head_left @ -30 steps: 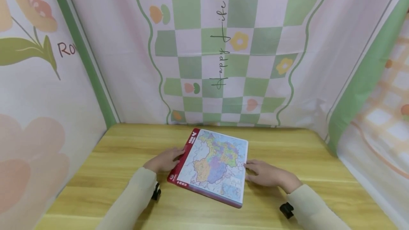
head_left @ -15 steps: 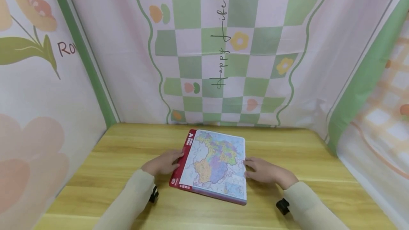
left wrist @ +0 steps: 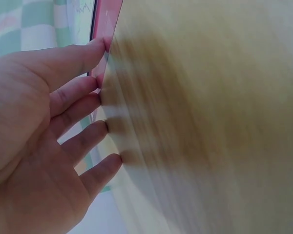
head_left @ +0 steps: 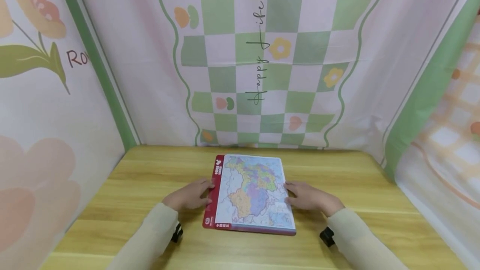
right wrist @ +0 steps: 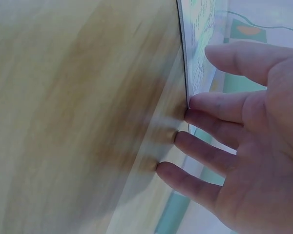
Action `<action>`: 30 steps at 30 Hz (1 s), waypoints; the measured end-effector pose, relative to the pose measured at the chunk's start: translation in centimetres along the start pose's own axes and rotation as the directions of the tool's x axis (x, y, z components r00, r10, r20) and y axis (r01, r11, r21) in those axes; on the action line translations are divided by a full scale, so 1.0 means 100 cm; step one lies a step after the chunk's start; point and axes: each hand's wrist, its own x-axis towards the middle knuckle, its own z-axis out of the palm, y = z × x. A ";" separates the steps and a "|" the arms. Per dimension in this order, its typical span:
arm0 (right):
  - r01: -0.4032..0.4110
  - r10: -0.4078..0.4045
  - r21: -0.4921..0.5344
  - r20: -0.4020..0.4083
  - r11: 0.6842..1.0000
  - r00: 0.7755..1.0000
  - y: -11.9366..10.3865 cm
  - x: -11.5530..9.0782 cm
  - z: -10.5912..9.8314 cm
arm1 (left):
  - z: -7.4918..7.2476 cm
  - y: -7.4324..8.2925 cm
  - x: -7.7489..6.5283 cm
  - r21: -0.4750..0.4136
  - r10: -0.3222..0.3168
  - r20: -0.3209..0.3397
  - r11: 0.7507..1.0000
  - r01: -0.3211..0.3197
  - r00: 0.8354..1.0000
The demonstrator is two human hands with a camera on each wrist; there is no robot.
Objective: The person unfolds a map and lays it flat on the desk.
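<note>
A flat rectangular map board (head_left: 249, 193) lies on the wooden table in the head view, its colored map turned sideways and a red strip (head_left: 212, 197) running down its left side. My left hand (head_left: 189, 195) touches that red strip with fingers nearly straight. In the left wrist view the left thumb (left wrist: 83, 56) lies on the red strip, and the fingertips reach the edge and the table beside it. Across the board my right hand (head_left: 311, 197) touches the right edge. The right wrist view has its thumb (right wrist: 234, 61) raised beside the map face, fingers extended along the edge and tabletop.
The light wood-grain table (head_left: 138, 178) extends around the board on all sides. Behind it hangs a green-and-white checkered curtain (head_left: 262, 74). A floral curtain (head_left: 41, 136) borders the left, and another curtain (head_left: 442, 149) borders the right.
The map board has turned counterclockwise, its far end shifting left and its near end right, so it now lies nearly square to the table. Both hands have moved slightly left with it.
</note>
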 end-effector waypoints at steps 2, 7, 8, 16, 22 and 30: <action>-0.001 0.001 -0.009 0.000 1.000 1.000 0.000 0.002 0.000 | 0.000 0.000 -0.001 0.000 0.001 -0.004 1.000 -0.001 1.000; -0.006 0.006 -0.021 -0.002 1.000 1.000 0.000 0.003 0.001 | 0.000 -0.001 -0.002 -0.006 0.006 -0.015 1.000 -0.006 1.000; -0.009 0.009 -0.020 -0.003 1.000 1.000 0.000 0.003 0.001 | 0.000 -0.001 -0.002 -0.016 0.006 -0.019 1.000 -0.006 1.000; 0.019 -0.016 0.052 -0.049 0.998 0.999 0.004 0.000 0.001 | 0.001 -0.003 -0.002 -0.114 -0.005 -0.089 0.993 -0.005 0.996; 0.048 -0.033 0.122 -0.124 0.991 0.992 0.010 -0.001 0.003 | 0.000 -0.006 -0.005 -0.241 -0.033 -0.118 0.971 0.004 0.993; -0.040 0.082 0.295 -0.132 0.955 0.988 0.014 -0.007 0.001 | -0.002 -0.010 -0.008 -0.532 -0.145 -0.055 0.841 0.094 0.988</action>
